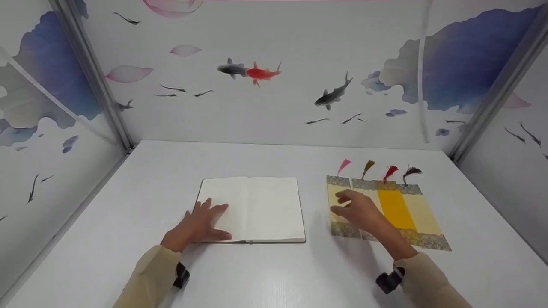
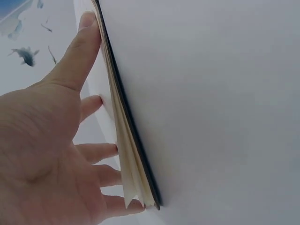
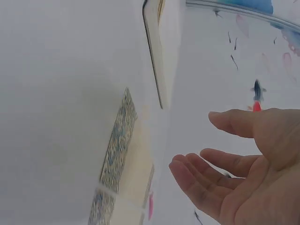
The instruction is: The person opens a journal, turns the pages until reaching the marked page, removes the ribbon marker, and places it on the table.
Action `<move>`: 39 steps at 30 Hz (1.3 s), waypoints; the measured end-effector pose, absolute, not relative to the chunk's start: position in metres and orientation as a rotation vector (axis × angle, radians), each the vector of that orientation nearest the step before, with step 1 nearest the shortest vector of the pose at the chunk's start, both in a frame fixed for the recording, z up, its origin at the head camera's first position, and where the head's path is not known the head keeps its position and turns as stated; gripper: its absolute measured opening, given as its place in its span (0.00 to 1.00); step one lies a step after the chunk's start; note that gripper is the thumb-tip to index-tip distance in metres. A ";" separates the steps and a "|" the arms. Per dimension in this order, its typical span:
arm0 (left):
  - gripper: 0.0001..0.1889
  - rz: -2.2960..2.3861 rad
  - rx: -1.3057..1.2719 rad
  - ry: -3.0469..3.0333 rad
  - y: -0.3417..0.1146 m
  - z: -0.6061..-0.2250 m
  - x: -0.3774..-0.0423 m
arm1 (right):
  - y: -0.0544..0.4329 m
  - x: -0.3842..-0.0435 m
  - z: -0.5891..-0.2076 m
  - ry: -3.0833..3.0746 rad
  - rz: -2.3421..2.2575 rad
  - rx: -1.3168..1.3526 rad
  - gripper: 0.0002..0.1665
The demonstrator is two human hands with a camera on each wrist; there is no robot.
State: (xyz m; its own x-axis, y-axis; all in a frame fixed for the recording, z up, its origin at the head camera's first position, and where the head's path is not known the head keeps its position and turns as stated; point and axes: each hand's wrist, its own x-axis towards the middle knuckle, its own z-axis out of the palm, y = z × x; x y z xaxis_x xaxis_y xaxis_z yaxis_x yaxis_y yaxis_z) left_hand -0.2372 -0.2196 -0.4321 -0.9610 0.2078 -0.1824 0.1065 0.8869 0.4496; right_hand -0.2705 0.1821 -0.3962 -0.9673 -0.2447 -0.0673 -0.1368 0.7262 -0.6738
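On the left, the left hand [image 1: 198,223] lies flat on the left page of the open notebook [image 1: 252,209], fingers straight and spread, pressing the paper without gripping anything; the thumb lies along the near edge of the page. The left wrist view shows the same hand [image 2: 51,154] with its fingers [image 2: 93,105] laid under the camera on the page, beside the stacked leaves and dark cover of the notebook [image 2: 126,136]. The notebook sits in the middle of the white table [image 1: 128,192], spread open with blank cream pages. To its right, a little apart from it, four bookmarks [image 1: 398,211] lie side by side in a row, their patterned bands at the near and far ends and their tassels [image 1: 389,171] pointing to the far side: pink, olive, red and dark. The right hand [image 1: 357,209] hovers over the leftmost bookmarks, fingers loosely extended and parted, holding nothing; whether the fingertips touch the paper cannot be told. The right wrist view shows that hand [image 3: 234,164] open, palm up toward the camera, with the bookmarks [image 3: 117,154] below it. Painted walls [image 1: 299,85] with fish enclose the table on the left, far and right sides.
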 end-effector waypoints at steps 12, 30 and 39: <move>0.39 0.742 0.060 2.937 -0.222 -0.426 -0.231 | 0.129 -0.279 -0.425 2.437 -1.490 -0.095 0.32; 0.38 1.046 -0.202 2.874 -0.235 -0.421 -0.234 | 0.094 -0.281 -0.435 2.497 -1.419 0.012 0.36; 0.34 1.126 -0.309 2.865 -0.240 -0.419 -0.236 | 0.100 -0.285 -0.442 2.557 -1.365 -0.035 0.35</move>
